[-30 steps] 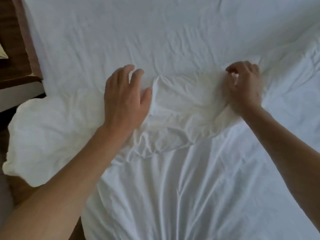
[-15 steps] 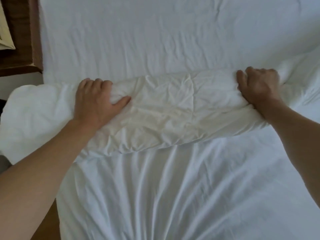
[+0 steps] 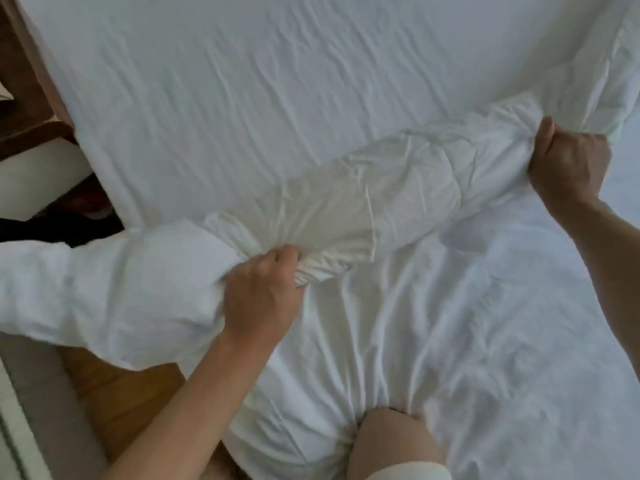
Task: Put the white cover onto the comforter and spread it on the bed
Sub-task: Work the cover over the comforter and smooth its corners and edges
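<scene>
head view: the left hand is clenched on the rolled comforter at centre-left of the frame, and the right hand is fisted on the roll's end at upper right. the white cover lies bunched below it on the bed. the roll's left end overhangs the mattress edge; it could slide floorward if the grip loosens
</scene>
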### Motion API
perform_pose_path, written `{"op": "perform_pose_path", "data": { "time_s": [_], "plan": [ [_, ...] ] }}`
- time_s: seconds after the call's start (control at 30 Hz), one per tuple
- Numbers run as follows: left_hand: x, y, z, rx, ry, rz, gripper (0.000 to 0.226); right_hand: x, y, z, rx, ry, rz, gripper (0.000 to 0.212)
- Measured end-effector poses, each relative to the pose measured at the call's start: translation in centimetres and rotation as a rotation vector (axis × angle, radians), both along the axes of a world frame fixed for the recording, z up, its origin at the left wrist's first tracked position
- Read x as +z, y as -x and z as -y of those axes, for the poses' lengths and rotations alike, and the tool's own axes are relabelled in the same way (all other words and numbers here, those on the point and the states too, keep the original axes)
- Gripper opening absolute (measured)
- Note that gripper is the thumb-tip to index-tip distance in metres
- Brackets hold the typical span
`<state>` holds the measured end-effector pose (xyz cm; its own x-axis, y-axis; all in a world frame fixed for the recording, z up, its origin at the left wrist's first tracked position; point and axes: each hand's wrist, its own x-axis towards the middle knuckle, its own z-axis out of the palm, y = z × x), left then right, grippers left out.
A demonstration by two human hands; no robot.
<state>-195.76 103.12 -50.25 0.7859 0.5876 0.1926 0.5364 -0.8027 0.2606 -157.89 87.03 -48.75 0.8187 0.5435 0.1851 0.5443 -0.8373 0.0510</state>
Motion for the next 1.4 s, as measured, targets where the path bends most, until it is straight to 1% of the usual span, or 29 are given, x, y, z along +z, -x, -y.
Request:
{"op": "perform_pose_path", "data": {
  "time_s": [0.07,0.13,0.17,0.23,0.27,0.3,0.33,0.37,0.4,0.43,0.47,0.53,0.57,0.6,0.63,0.73,0.8,0.83,0.93,1.0,1.1,1.17,1.27,1.33,1.4],
  "plan": [
    [0.3,1.6,3.4,-0.025,0.108,-0.045,0.032,1.0,1.7,2.2,-0.028,0.033,-0.043,0.067],
    [-0.3,3.0,6.7,-0.064,0.193,-0.166,0.039,1.4,3.0,3.9,-0.067,0.11,-0.134,0.064],
    [-0.8,3.6,8.1,-0.088,0.227,-0.22,0.041,1.6,3.5,4.3,-0.147,0.156,-0.21,0.057],
    [-2.4,4.3,10.1,-0.118,0.295,-0.268,0.039,1.7,4.2,4.5,-0.394,0.214,-0.361,0.043],
    [-3.3,4.6,10.6,-0.133,0.316,-0.262,0.035,1.8,4.4,4.2,-0.478,0.204,-0.377,0.04],
    [-4.1,4.9,10.7,-0.141,0.324,-0.236,0.027,2.1,4.5,3.6,-0.502,0.149,-0.328,0.038],
    [-5.0,5.2,10.7,-0.152,0.316,-0.194,0.021,2.3,4.4,2.7,-0.467,0.078,-0.242,0.036],
    [-5.7,5.6,10.5,-0.177,0.301,-0.149,0.019,2.6,4.5,1.7,-0.377,-0.007,-0.157,0.036],
    [-6.3,6.0,10.3,-0.218,0.278,-0.105,0.019,2.7,4.6,0.6,-0.258,-0.071,-0.117,0.04],
    [-6.8,6.4,10.0,-0.259,0.243,-0.069,0.019,2.5,4.9,-0.5,-0.146,-0.082,-0.147,0.045],
    [-7.2,6.8,9.8,-0.291,0.208,-0.046,0.02,1.9,5.4,-1.4,-0.052,-0.025,-0.225,0.05],
    [-7.5,7.2,9.6,-0.313,0.19,-0.012,0.019,-1.0,7.6,-1.6,0.052,0.201,-0.353,0.054],
    [-7.4,7.2,9.7,-0.312,0.214,0.01,0.016,-2.5,8.9,-0.8,0.052,0.273,-0.379,0.055],
    [-7.1,7.3,9.8,-0.313,0.254,0.027,0.01,-3.5,10.2,-0.1,0.017,0.29,-0.392,0.056],
    [-6.4,7.4,10.0,-0.314,0.305,0.018,0.005,-4.0,11.4,0.5,-0.022,0.276,-0.398,0.056],
    [-3.9,7.7,10.4,-0.296,0.41,-0.125,0.027,-2.9,12.6,0.1,-0.076,0.268,-0.464,0.056],
    [-1.6,7.3,10.4,-0.258,0.423,-0.272,0.036,-0.3,13.2,-0.6,-0.103,0.23,-0.604,0.056],
    [-0.1,6.9,10.2,-0.239,0.432,-0.342,0.036,1.0,14.0,-0.6,-0.105,0.194,-0.662,0.055],
    [4.0,6.4,10.0,-0.242,0.508,-0.447,0.035,5.3,19.2,0.8,-0.087,0.113,-0.789,0.053],
    [6.9,6.7,10.0,-0.303,0.442,-0.524,0.036,8.5,24.0,2.7,-0.1,0.069,-0.843,0.052],
    [11.9,7.2,10.4,-0.416,0.387,-0.636,0.034,13.4,31.0,6.0,-0.182,0.017,-0.951,0.052],
    [15.0,7.4,10.8,-0.486,0.353,-0.677,0.031,15.9,34.8,8.3,-0.242,-0.001,-1.026,0.053],
    [19.0,7.7,11.7,-0.626,0.287,-0.729,0.031,19.1,39.4,12.5,-0.439,-0.117,-1.112,0.052],
    [21.5,8.5,13.0,-0.73,0.228,-0.77,0.03,21.4,42.4,15.7,-0.584,-0.205,-1.137,0.048],
    [23.5,9.6,14.6,-0.797,0.211,-0.8,0.03,23.2,45.3,18.8,-0.701,-0.259,-1.148,0.044]
  ]
}}
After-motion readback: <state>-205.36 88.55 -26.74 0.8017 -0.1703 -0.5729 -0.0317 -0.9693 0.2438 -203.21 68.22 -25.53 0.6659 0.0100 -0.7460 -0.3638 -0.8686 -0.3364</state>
